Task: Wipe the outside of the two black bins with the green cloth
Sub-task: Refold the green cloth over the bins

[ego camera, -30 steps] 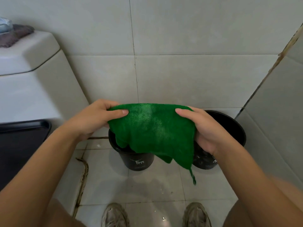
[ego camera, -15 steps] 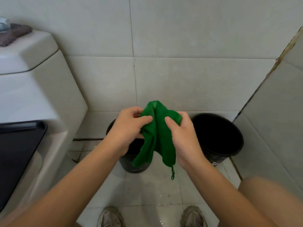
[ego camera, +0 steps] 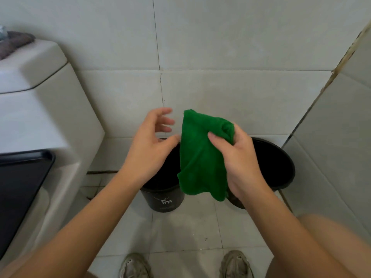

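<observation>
Pale grey tiled walls meet a tiled floor [ego camera: 186, 227] in a corner. The right hand [ego camera: 239, 157] grips the green cloth [ego camera: 200, 157], bunched and hanging above the bins. The left hand [ego camera: 149, 145], at its 9 o'clock, has spread fingers holding nothing, its thumb at the cloth's edge. Below, the left black bin [ego camera: 162, 199] and right black bin [ego camera: 277, 163] stand side by side against the wall. A toilet [ego camera: 40, 121] lies at 9 o'clock, open floor at 6.
</observation>
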{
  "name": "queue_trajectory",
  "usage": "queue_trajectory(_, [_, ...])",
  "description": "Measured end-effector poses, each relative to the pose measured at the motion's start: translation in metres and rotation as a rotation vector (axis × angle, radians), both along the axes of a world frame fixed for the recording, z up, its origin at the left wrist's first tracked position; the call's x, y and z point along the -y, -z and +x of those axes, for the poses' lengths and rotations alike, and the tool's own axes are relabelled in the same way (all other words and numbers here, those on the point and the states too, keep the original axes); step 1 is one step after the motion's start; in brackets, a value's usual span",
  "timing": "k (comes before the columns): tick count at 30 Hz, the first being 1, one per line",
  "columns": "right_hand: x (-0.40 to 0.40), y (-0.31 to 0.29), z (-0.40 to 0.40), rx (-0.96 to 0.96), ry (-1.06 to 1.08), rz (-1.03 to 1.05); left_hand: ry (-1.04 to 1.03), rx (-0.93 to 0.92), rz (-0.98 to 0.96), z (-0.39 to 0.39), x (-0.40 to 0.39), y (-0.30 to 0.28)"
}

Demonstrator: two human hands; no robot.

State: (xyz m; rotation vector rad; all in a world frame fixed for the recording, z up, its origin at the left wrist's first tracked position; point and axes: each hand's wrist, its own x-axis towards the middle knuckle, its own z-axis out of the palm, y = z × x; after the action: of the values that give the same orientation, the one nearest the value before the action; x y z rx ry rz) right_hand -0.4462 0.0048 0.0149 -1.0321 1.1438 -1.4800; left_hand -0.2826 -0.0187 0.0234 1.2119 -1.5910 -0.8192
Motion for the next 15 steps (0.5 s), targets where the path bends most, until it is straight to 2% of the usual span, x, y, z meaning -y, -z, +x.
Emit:
queue_trajectory(1, [-0.001, -0.005, -0.004, 0.084, -0.043, 0.011, 0.001, -0.025, 0.060, -0.001, 0.000, 0.000])
queue_trajectory(4, [0.000, -0.013, -0.017, 0.237, -0.127, 0.051, 0.218, -0.147, 0.369, -0.002, 0.000, -0.001])
queue_trajectory(6, [0.002, -0.013, -0.022, 0.269, -0.118, 0.073, 0.338, -0.188, 0.439, -0.004, -0.005, -0.002])
queue_trajectory(8, [0.005, -0.011, -0.024, 0.277, -0.115, 0.094, 0.382, -0.217, 0.424, -0.007, -0.008, 0.000])
queue_trajectory(12, [0.007, -0.003, -0.020, 0.043, -0.052, 0.070, 0.297, -0.188, 0.314, -0.010, -0.011, 0.005])
queue_trajectory(15, [0.008, -0.004, -0.020, 0.085, -0.012, 0.125, 0.291, -0.195, 0.307, -0.007, -0.009, -0.002])
